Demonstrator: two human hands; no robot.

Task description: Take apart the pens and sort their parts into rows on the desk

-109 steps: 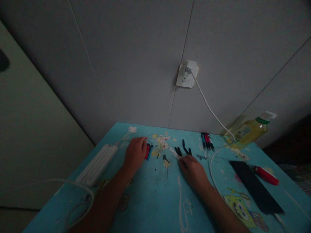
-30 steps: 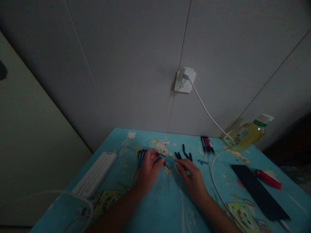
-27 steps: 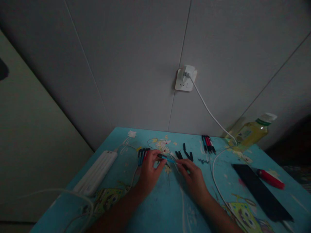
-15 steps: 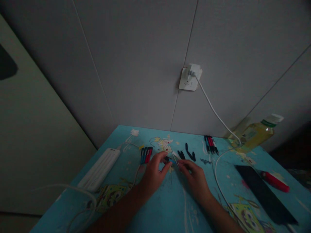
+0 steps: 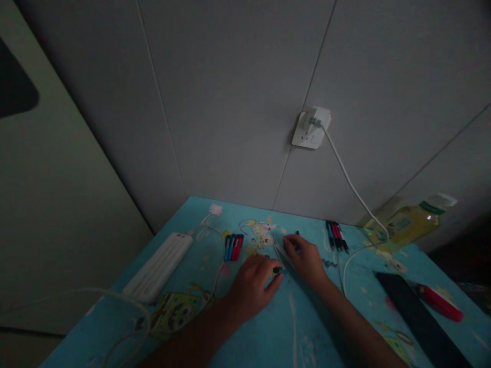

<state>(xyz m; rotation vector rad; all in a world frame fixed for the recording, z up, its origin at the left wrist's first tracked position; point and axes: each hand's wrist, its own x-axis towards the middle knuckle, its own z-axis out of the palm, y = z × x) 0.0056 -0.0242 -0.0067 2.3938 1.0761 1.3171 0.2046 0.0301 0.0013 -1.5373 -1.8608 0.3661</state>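
My left hand [image 5: 251, 286] is closed, thumb and fingertips pinching a small black-and-blue pen part [image 5: 276, 270] low over the table. To the right and slightly farther away, my right hand [image 5: 306, 258] reaches with curled fingers over the spot of the loose black pen pieces. It covers most of them; only a dark tip [image 5: 297, 233] shows behind its knuckles. What those fingers pinch, if anything, is hidden. Thin pale sticks [image 5: 282, 253] lie between the two hands. A row of blue and red pen barrels [image 5: 233, 247] lies left of them.
Several pens [image 5: 337, 236] lie at the back right, near a tilted bottle of yellow liquid [image 5: 408, 225]. A white power strip [image 5: 159, 267] is on the left. A black flat strip [image 5: 418, 314] and a red-handled tool [image 5: 439, 302] lie right. A white cable [image 5: 347, 176] hangs from the wall socket.
My right hand has left the pen part and moved up and away, over the black pieces. My left hand keeps the part and has come slightly nearer. The view has shifted a little.
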